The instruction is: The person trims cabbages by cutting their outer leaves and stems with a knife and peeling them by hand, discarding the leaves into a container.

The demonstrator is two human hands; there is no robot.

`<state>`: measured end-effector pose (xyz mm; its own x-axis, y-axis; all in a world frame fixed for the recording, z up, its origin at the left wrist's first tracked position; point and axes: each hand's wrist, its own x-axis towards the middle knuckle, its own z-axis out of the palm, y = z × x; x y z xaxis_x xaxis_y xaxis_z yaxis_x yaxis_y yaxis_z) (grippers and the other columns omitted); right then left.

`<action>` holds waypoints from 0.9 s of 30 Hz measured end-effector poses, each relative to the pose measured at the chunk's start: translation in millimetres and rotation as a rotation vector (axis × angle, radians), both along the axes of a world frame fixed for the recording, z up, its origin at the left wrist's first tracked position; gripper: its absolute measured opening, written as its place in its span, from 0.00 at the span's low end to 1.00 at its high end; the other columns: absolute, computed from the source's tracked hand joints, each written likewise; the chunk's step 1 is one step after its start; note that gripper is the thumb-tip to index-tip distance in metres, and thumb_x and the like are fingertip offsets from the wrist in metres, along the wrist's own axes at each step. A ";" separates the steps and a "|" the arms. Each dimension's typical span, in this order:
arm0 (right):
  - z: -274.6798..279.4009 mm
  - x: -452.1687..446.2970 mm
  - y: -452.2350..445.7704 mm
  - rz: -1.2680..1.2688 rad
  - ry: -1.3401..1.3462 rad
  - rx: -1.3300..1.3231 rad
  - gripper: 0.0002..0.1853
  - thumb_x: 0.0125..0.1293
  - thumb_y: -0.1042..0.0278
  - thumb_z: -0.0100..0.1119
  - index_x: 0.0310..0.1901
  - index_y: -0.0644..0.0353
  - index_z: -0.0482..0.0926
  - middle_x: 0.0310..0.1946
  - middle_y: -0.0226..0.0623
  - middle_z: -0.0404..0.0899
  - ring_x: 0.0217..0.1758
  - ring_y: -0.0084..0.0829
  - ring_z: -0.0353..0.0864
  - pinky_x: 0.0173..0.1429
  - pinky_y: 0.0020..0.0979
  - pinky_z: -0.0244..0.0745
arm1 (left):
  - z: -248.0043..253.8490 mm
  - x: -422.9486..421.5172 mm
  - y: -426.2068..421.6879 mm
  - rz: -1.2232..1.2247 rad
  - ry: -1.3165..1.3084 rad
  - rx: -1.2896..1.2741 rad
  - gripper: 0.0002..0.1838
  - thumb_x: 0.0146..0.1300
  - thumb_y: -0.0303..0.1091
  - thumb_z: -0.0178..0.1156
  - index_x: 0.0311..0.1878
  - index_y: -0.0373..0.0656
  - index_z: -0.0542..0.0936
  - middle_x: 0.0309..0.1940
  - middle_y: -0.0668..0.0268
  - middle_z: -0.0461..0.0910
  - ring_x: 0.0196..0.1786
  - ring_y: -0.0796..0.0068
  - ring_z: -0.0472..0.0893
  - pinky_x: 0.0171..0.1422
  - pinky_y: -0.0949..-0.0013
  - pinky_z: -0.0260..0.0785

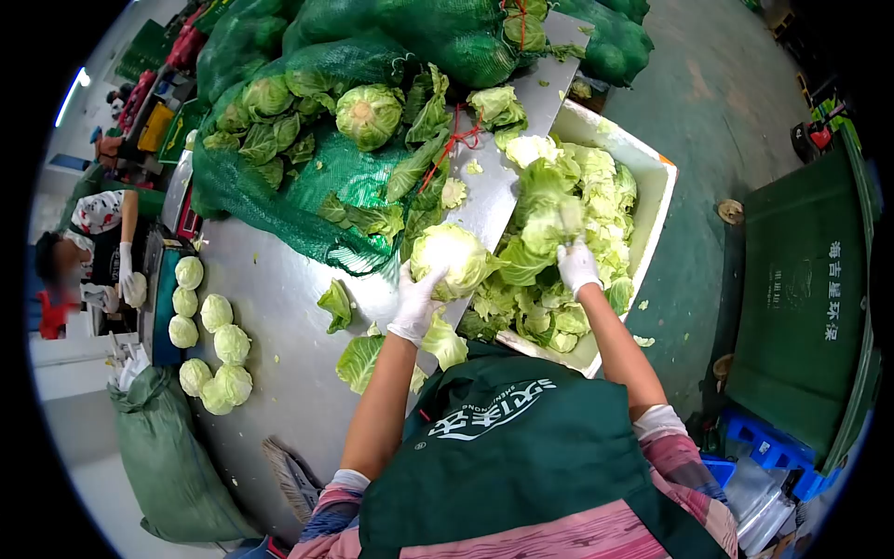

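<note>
Cabbage [451, 259] cupped by left fingers [407, 274], right fingers [564, 254] curled at leaves [543, 216], pinch can't be told; head best held steady, scraps kept over white box [657, 207].

- Cabbage [445, 256]: round and pale, nearly white on top with light green at its side; whole, held in the left hand [414, 303] near the edge of the desk [289, 312].
- Loose leaf [545, 222]: light green, broad and blurred, above the pile in the white box [657, 214], just beside the right hand's [578, 267] fingertips; whether they grip it is unclear.
</note>
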<state>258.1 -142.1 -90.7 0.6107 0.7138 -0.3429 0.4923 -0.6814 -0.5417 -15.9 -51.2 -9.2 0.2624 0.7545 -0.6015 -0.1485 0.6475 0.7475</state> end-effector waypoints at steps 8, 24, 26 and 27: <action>67.9 -72.1 -2.1 0.202 -0.095 0.376 0.30 0.69 0.58 0.48 0.69 0.64 0.60 0.27 0.52 0.80 0.25 0.50 0.80 0.32 0.47 0.76 | 2.8 30.8 -18.0 0.104 0.178 0.078 0.46 0.52 0.33 0.73 0.67 0.44 0.51 0.59 0.56 0.68 0.55 0.58 0.76 0.49 0.48 0.76; 93.3 -87.0 37.2 0.223 0.464 0.261 0.31 0.70 0.46 0.49 0.66 0.60 0.68 0.34 0.55 0.82 0.28 0.42 0.81 0.42 0.37 0.77 | 7.4 27.4 -21.7 0.169 0.044 0.028 0.40 0.58 0.31 0.67 0.66 0.43 0.50 0.61 0.53 0.66 0.60 0.53 0.73 0.53 0.39 0.73; 84.7 -78.6 43.0 0.084 0.677 0.262 0.30 0.71 0.48 0.50 0.66 0.61 0.69 0.29 0.46 0.82 0.22 0.26 0.76 0.37 0.29 0.75 | 8.5 17.2 -20.0 0.085 -0.070 0.046 0.36 0.61 0.31 0.63 0.67 0.43 0.54 0.61 0.54 0.67 0.61 0.53 0.73 0.56 0.40 0.73; 84.0 -64.2 46.6 0.002 0.703 0.160 0.26 0.72 0.49 0.49 0.65 0.57 0.71 0.29 0.44 0.82 0.20 0.26 0.75 0.35 0.28 0.75 | 8.1 11.3 -20.9 0.091 -0.072 0.052 0.36 0.61 0.31 0.63 0.67 0.43 0.54 0.61 0.54 0.67 0.61 0.53 0.73 0.56 0.40 0.73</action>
